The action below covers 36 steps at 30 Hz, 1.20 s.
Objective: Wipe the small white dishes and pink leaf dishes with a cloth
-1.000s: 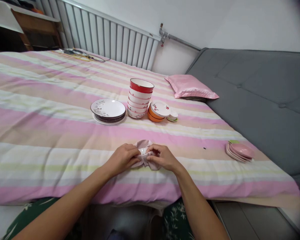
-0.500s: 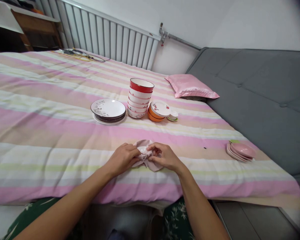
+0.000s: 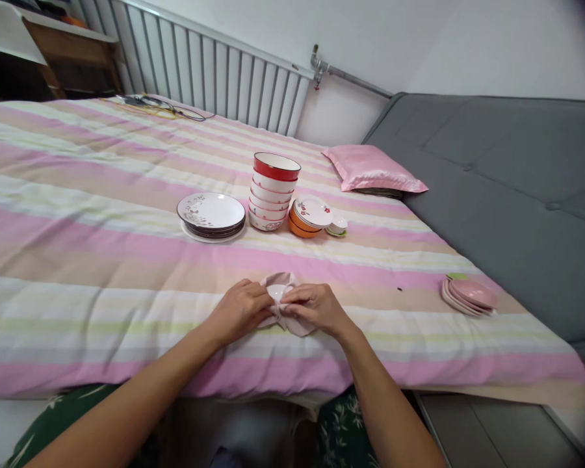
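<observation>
Near the bed's front edge, a pale pink cloth (image 3: 299,325) is bunched around a small white dish (image 3: 277,292), whose inside shows between my hands. My left hand (image 3: 246,303) is closed on the left side of the cloth, fingers bent over the dish's edge. My right hand (image 3: 316,307) pinches the cloth at the dish's right front, fingertips pressed together. The underside of the dish and my left fingertips are hidden by cloth and hand.
Beyond my hands stand a stack of plates (image 3: 214,211), a tall stack of bowls (image 3: 274,195), orange bowls (image 3: 301,227) under flowered plates, and small white dishes (image 3: 338,224). Pink dishes (image 3: 472,294) lie at the right. Farther back are a pink pillow (image 3: 370,168) and cables (image 3: 160,107).
My right hand has shifted slightly left across the dish's front, its fingers now straighter and pinched together on the cloth. My left hand has barely moved.
</observation>
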{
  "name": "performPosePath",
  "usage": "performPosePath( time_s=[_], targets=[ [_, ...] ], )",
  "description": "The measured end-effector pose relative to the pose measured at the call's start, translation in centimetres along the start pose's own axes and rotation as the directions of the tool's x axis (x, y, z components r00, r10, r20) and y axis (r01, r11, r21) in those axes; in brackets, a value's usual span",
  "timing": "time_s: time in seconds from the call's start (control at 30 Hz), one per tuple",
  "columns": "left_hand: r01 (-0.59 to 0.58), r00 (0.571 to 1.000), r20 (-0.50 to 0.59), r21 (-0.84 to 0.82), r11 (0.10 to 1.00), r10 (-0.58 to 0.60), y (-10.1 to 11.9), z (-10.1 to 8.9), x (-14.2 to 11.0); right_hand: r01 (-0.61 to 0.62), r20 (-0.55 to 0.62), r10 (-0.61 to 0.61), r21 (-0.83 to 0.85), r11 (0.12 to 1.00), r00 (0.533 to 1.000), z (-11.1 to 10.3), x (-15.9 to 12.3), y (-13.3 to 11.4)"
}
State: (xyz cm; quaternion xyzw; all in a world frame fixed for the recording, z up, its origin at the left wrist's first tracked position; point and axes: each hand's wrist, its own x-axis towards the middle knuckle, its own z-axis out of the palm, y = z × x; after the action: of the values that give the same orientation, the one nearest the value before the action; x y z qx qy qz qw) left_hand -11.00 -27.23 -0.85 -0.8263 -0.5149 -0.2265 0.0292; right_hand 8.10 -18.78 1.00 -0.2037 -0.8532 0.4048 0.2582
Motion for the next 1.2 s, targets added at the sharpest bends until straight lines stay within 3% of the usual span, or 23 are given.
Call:
performPosePath(
  time_s=[0.23,0.67,0.97,1.2],
  targets=[
    [0.001,1.0,-0.004,0.015,1.0,-0.001,-0.2,0.5,-0.1,0.029,0.062,-0.015,-0.229,0.973,0.998,0.6,0.0,-0.7],
    [0.006,0.999,0.031,0.041,0.999,-0.008,0.1,-0.2,0.5,-0.078,0.124,0.096,-0.145,0.986,0.988,-1.4,-0.2,0.4],
    [-0.018,1.0,-0.004,0.054,0.998,0.018,0.0,0.2,0.2,-0.078,0.076,0.08,-0.031,0.996,0.994,-0.3,-0.1,-0.1],
    [0.001,1.0,-0.011,0.032,0.999,-0.001,0.2,0.2,0.2,-0.047,0.071,0.061,-0.179,0.983,0.996,0.3,0.1,-0.6]
  ],
)
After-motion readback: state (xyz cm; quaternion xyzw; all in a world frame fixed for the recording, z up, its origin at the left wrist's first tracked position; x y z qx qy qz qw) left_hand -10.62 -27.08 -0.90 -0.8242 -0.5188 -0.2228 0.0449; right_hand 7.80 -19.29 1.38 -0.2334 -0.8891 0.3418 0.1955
